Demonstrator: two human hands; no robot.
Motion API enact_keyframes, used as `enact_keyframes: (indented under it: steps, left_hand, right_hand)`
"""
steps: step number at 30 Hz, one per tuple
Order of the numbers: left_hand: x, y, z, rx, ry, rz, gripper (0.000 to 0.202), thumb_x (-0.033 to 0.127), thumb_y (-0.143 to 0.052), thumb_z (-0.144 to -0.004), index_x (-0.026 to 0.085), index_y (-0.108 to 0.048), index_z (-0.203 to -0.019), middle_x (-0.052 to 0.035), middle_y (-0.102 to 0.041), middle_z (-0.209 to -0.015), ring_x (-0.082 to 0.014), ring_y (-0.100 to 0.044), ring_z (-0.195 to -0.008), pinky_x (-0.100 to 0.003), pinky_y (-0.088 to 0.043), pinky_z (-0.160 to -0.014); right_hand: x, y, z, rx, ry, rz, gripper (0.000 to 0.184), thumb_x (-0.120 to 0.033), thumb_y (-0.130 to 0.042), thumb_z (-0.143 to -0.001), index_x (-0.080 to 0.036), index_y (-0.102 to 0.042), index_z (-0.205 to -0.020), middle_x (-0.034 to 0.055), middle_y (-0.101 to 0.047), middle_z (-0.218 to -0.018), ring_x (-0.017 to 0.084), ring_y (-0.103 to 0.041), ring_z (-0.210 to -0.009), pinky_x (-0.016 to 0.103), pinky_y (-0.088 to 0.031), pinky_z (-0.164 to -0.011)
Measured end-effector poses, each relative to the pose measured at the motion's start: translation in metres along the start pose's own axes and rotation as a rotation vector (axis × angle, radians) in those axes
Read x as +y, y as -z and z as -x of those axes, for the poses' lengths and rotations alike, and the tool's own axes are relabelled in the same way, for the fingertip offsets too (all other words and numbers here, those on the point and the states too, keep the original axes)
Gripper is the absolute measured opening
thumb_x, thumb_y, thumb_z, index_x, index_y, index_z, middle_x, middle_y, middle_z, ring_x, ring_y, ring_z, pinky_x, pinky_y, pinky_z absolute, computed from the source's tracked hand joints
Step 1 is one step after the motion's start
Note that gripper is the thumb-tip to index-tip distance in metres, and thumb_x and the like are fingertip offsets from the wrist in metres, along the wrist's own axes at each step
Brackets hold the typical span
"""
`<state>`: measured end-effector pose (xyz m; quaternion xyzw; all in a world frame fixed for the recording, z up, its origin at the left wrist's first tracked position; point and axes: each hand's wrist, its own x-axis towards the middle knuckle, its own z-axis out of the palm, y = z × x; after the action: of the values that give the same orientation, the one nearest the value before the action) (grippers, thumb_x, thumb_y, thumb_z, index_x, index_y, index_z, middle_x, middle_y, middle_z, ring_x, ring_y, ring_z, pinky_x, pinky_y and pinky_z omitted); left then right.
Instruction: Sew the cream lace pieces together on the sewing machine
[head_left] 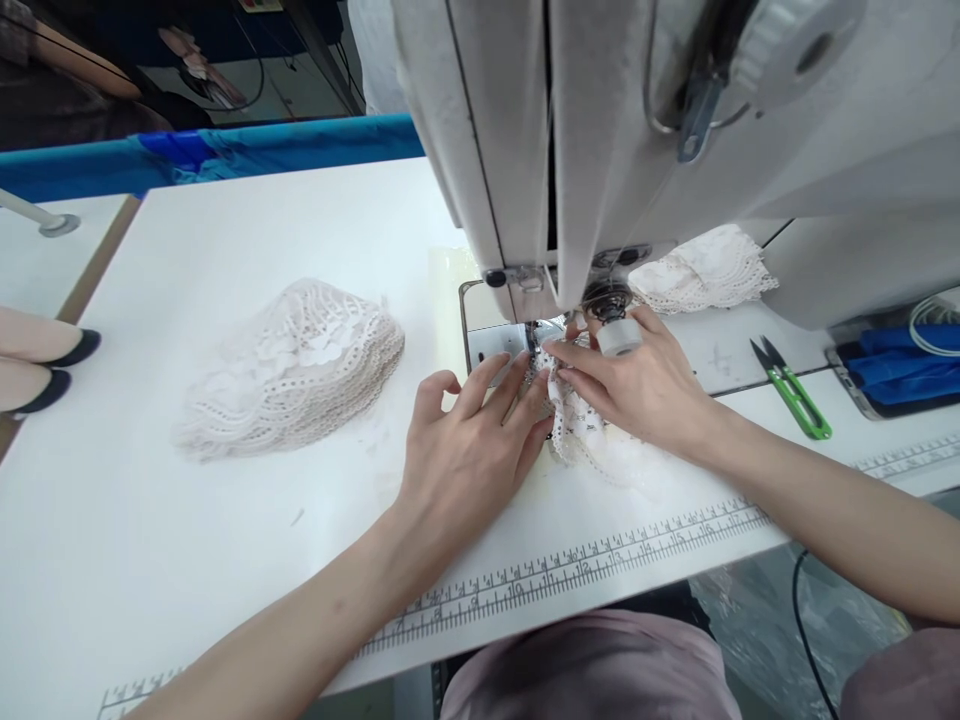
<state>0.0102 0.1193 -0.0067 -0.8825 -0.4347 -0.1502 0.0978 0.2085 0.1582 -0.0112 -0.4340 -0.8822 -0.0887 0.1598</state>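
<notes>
A piece of white eyelet lace [577,422] lies bunched under the presser foot of a sewing machine [506,130], its scalloped edge hanging toward me. My left hand [472,430] rests beside the needle plate [487,345], fingers stretched and apart, fingertips touching the lace's left side. To the right of the needle, my right hand [656,385] has its thumb and fingers closed on the lace. The needle tip and part of the fabric are hidden behind my fingers. A thick stack of similar lace pieces [300,370] lies to the left.
More white lace [705,268] lies behind my right hand. Green-handled thread snips [799,395] and a phone [855,382] under blue cloth [911,365] are at the right. A printed ruler [585,568] follows the front edge. Another person's arm [82,65] shows at top left.
</notes>
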Motion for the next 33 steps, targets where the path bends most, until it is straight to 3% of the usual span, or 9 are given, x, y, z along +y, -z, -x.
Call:
enact_keyframes:
  steps: [10,17,33]
  left_hand:
    - [0.0013,0.0012,0.0014,0.017,-0.009,-0.05,0.03,0.023,-0.046,-0.097,0.018,-0.058,-0.125,-0.0085,-0.064,-0.127,-0.026,-0.056,-0.121,-0.045,-0.038,-0.085]
    - [-0.0002,0.0009,0.0005,0.009,-0.006,-0.028,0.03,0.024,-0.046,-0.097,0.019,-0.059,-0.124,-0.0087,-0.065,-0.126,-0.0259,-0.057,-0.12,-0.045,-0.038,-0.085]
    - [-0.0028,0.0006,0.0012,0.039,-0.017,0.013,0.03,0.024,-0.049,-0.096,0.021,-0.06,-0.124,-0.0082,-0.065,-0.126,-0.0252,-0.059,-0.116,-0.045,-0.038,-0.086]
  right_hand:
    - [-0.0008,0.0018,0.0015,0.059,0.025,0.175,0.026,-0.026,-0.048,-0.096,-0.019,-0.072,-0.102,0.0065,-0.067,-0.097,0.022,-0.055,-0.089,0.037,-0.034,-0.085]
    - [-0.0014,0.0033,0.0015,0.055,0.028,0.181,0.026,-0.025,-0.049,-0.096,-0.02,-0.073,-0.09,0.006,-0.068,-0.095,0.022,-0.055,-0.089,0.037,-0.033,-0.083]
    - [-0.0021,0.0016,0.0012,-0.018,0.093,0.117,0.028,-0.012,-0.048,-0.092,-0.016,-0.07,-0.108,0.0092,-0.069,-0.113,0.02,-0.059,-0.094,0.037,-0.036,-0.091]
